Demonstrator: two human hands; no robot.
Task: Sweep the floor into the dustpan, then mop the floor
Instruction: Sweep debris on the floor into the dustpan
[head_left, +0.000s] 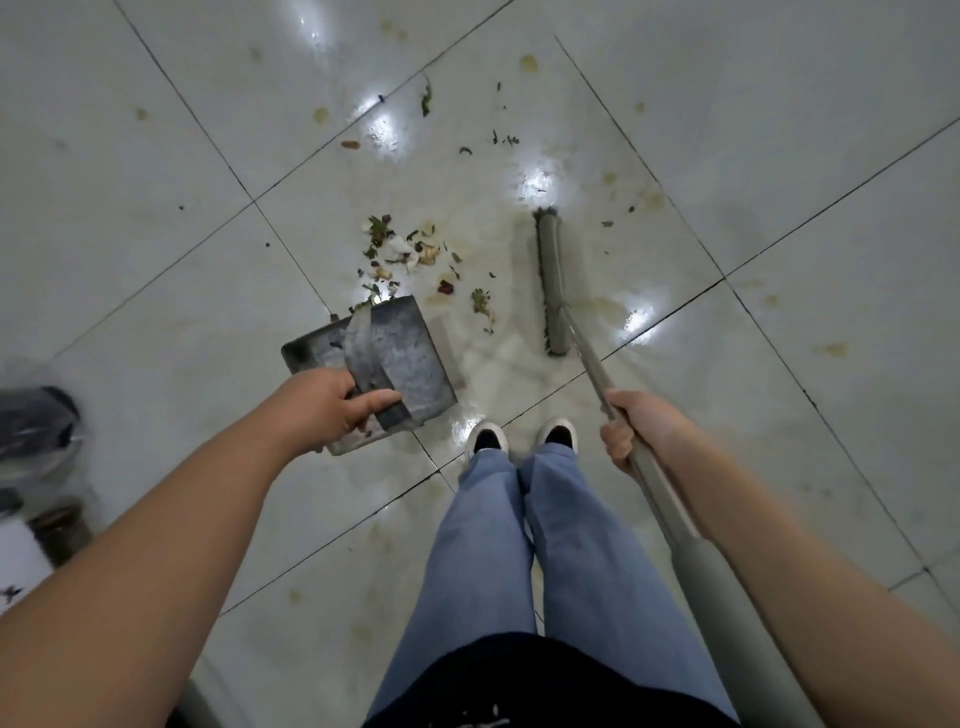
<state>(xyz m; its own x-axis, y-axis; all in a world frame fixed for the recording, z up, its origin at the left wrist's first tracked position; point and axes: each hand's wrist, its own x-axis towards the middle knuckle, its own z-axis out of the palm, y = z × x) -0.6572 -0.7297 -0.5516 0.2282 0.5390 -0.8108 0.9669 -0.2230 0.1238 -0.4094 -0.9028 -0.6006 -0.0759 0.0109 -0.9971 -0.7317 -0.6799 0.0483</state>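
Note:
A grey metal dustpan (410, 353) hangs just over the pale tiled floor (156, 182), its mouth toward a pile of leaves and food scraps (405, 252). My left hand (332, 408) grips the dustpan's flat handle strap. To the right of the pile lies a grey broom head (551, 280) on the floor, its long grey handle running back to my right hand (636, 428), which grips it. More small scraps (426, 98) lie farther away on the tiles. The floor shows yellowish stains and wet glare.
My feet in white shoes (519, 436) stand just behind the dustpan and broom. At the left edge sit a blurred dark bag or bin (36, 426) and a brown jar-like object (62, 525).

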